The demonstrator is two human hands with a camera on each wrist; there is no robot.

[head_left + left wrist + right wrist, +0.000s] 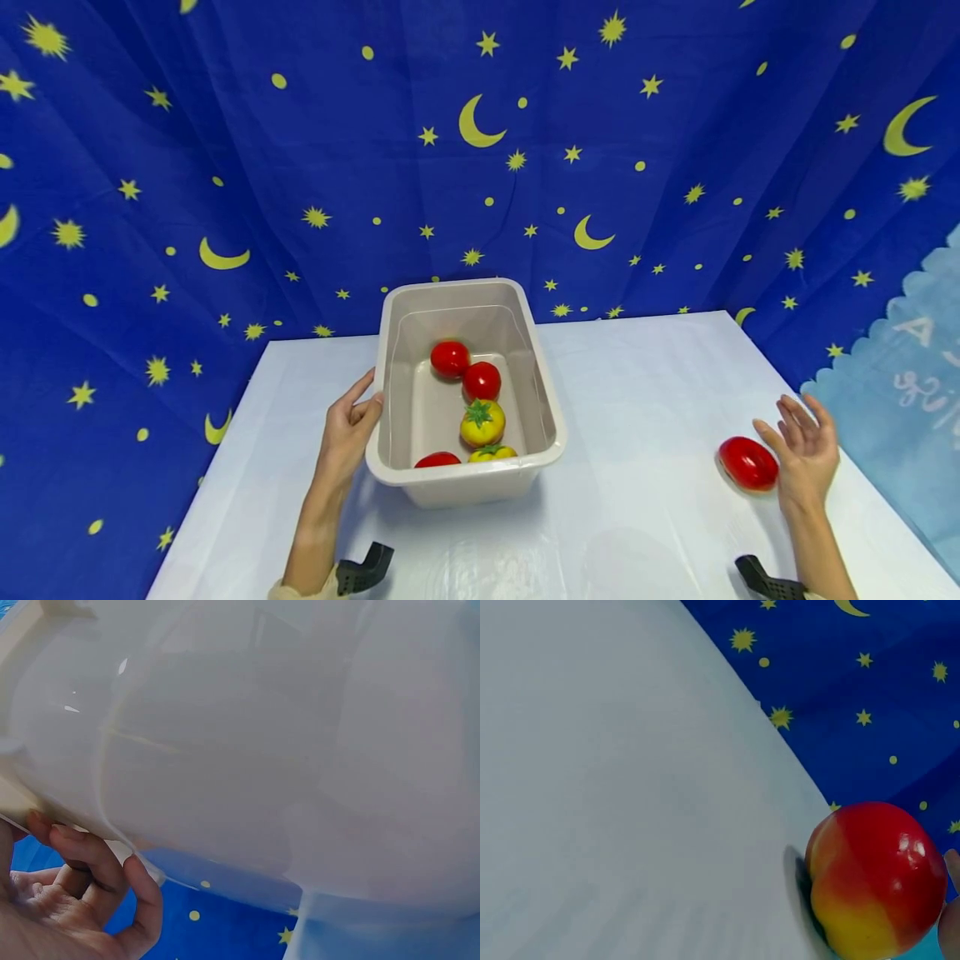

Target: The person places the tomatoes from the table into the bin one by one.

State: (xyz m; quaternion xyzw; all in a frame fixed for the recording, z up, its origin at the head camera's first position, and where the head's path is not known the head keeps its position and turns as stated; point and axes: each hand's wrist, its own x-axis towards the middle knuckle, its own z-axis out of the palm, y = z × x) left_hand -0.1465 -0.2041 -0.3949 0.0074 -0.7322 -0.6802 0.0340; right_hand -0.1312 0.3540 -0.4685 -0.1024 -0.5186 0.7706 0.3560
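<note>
My left hand (348, 433) grips the left rim of a light grey plastic bin (465, 477), thumb at the edge. In the left wrist view, the curled fingers (90, 862) reach the edge of the bin's pale wall (225, 750). Inside the bin lie several shiny toy fruits, among them a red one (450, 359) and a yellow one with green leaves (482, 423). On the table's right side, my right hand (808, 458) is beside a glossy red-and-yellow toy fruit (748, 464), its fingers spread and loosely bent. The right wrist view shows this fruit (877, 881) with fingertips right at its side.
The white table (637, 392) extends under the bin and fruit. Behind it hangs a blue curtain (645, 250) with yellow stars and moons. A light blue cloth with lettering (922, 367) is at the right edge. Black wrist mounts (365, 568) show near both forearms.
</note>
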